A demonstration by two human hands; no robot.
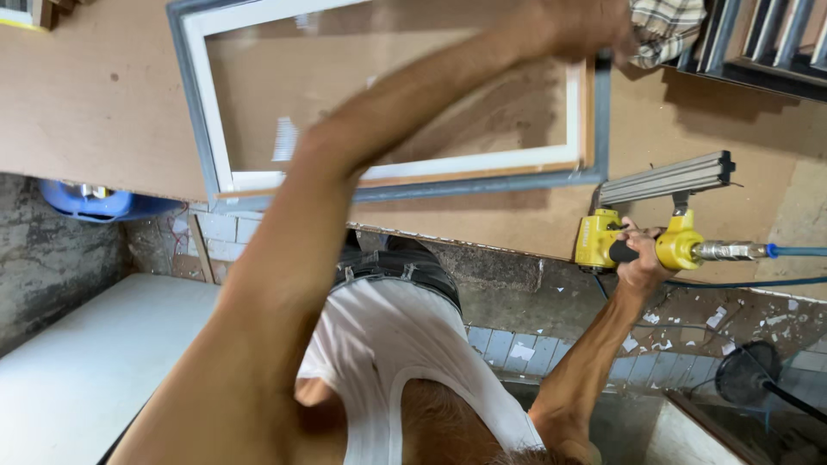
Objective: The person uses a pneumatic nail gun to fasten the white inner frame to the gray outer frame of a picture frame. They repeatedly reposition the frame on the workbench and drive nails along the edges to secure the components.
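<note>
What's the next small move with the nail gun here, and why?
Probably bring the nail gun in the right hand up to the frame corner that the left hand rests on; the gun sits off the frame, near the table edge.

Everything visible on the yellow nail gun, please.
The nail gun has a yellow body, a black grip and a long grey ribbed magazine slanting up to the right. A metal fitting at its rear joins a blue air hose. The right hand is wrapped around the grip. It sits over the edge of the brown board table, beside the frame corner; nose contact is unclear.
</note>
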